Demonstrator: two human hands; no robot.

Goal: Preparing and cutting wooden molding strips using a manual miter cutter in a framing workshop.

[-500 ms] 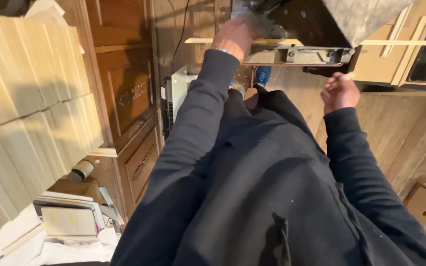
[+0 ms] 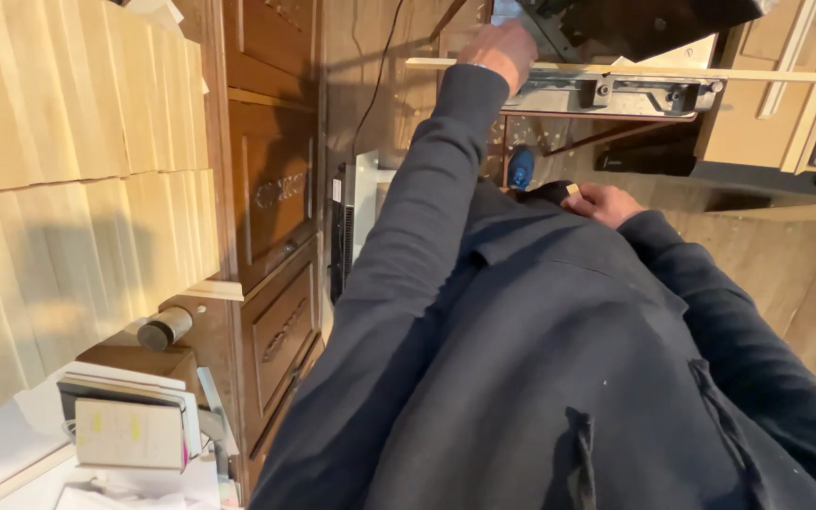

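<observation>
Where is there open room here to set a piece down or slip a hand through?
Bare wood floor lies to the right, between the right hand and the pale cabinet. A narrow gap runs under the saw's metal base, above the blue object. The lower left is crowded: stacked boards, papers and a roll. The left hand presses the thin strip.

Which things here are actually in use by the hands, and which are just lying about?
In use:
- left hand resting on the long thin wood strip
- metal saw base under the strip
- right hand holding a small wood offcut

Lying about:
- stacked pale boards
- dark wooden cabinet
- tape roll
- papers
</observation>
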